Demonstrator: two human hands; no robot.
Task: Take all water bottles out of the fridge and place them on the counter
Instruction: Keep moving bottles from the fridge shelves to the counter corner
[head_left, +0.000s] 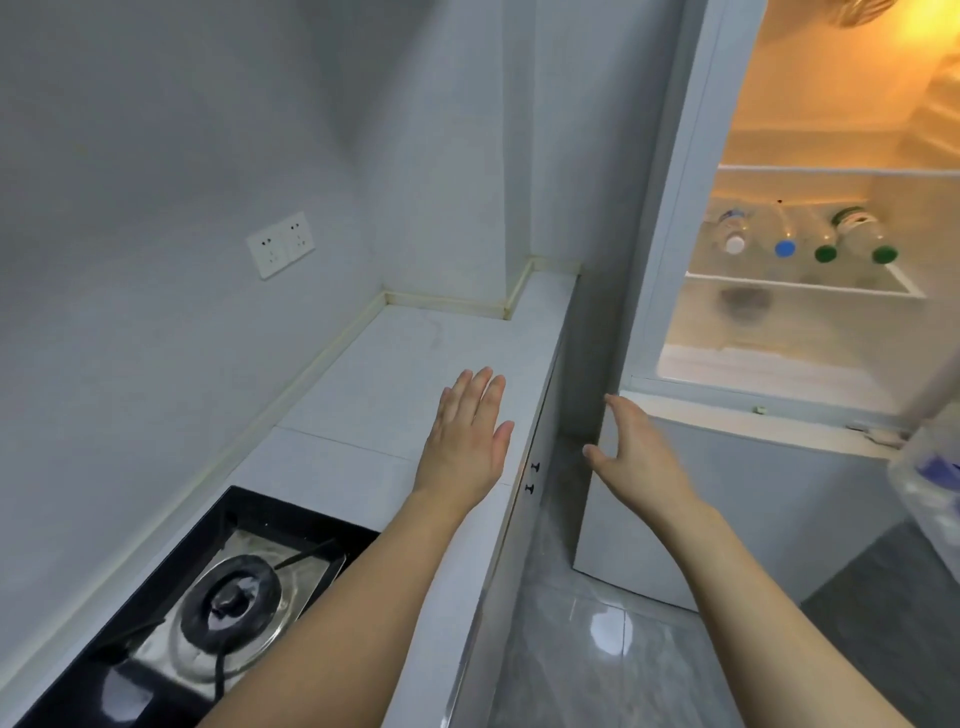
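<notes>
Both hands spread and holding nothing, bottles lying in the open fridge.

Left hand (467, 436) hovers flat over the white desk (384, 364); right hand (636, 457) reaches with straight fingers toward the fridge (691, 208), where four water bottles (802, 236) lie side by side on a shelf, caps outward.
</notes>
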